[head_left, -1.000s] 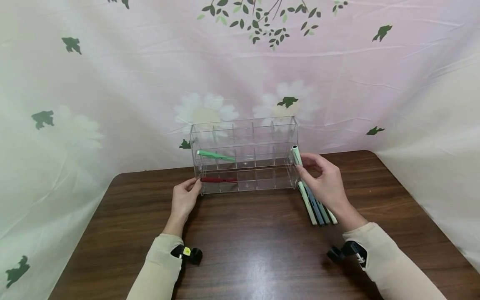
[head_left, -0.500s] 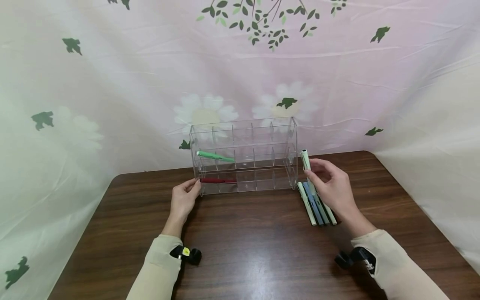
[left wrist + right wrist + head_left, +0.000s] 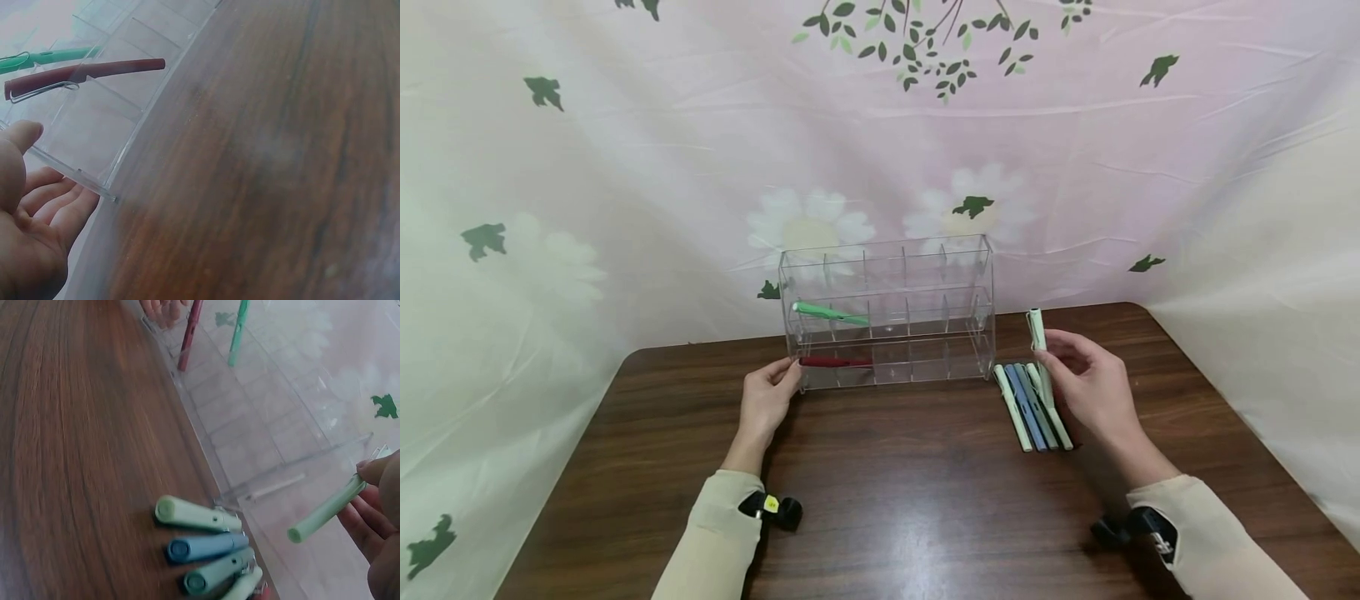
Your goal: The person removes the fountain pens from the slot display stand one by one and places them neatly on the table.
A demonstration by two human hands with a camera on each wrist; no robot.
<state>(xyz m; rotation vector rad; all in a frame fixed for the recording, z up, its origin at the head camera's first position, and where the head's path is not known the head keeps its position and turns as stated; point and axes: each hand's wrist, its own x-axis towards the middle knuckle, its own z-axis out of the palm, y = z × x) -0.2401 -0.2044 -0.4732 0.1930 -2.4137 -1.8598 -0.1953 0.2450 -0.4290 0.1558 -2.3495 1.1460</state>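
My left hand point(image 3: 765, 402) grips the left edge of a clear acrylic pen stand point(image 3: 891, 327), thumb on one side of the panel and fingers on the other, as the left wrist view shows. A dark red pen point(image 3: 106, 72) lies across the stand's lower tier; a bright green pen point(image 3: 831, 313) lies in the tier above. Right of the stand, my right hand point(image 3: 1092, 385) pinches a pale green pen point(image 3: 328, 512) between thumb and fingers, tilted over a row of pens. That row on the table includes a pale green pen point(image 3: 1013, 408) and a blue pen point(image 3: 206, 547).
The brown wooden table point(image 3: 895, 483) runs back to a pink and white floral cloth point(image 3: 700, 150) hung close behind the stand. A darker green pen point(image 3: 219, 572) lies beside the blue one. Black wrist cameras sit on both sleeves.
My right hand has moved right and slightly toward me, carrying the pale green pen from the stand's right side to over the row of pens. The left hand stays put.
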